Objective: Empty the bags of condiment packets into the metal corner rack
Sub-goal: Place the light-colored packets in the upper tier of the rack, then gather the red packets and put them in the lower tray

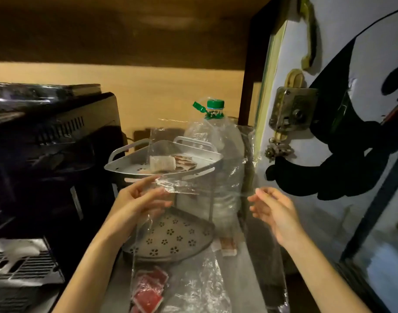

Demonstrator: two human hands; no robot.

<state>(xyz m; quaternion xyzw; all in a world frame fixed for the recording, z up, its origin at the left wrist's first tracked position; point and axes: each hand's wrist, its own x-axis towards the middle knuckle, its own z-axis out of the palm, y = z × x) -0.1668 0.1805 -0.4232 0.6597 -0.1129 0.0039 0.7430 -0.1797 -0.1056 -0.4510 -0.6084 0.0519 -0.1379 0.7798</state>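
Note:
A two-tier metal corner rack (116, 164) stands on the counter. Its top shelf holds several condiment packets (182, 163); the perforated lower shelf (171, 236) shows none. A clear plastic bag (162, 152) is tipped over the top shelf with a pale packet showing through it. My left hand (139, 197) pinches that bag's lower edge just under the top shelf. My right hand (275, 211) hovers to the right with relaxed fingers, touching nothing I can make out. Another clear bag (148, 290) with red packets lies on the counter in front of the rack.
A black appliance (49, 159) fills the left side. A large plastic-wrapped bottle with a green cap (215, 105) stands behind the rack. A door with a metal lock (293, 109) and a panda picture closes off the right. Loose packets (227, 245) lie on the counter.

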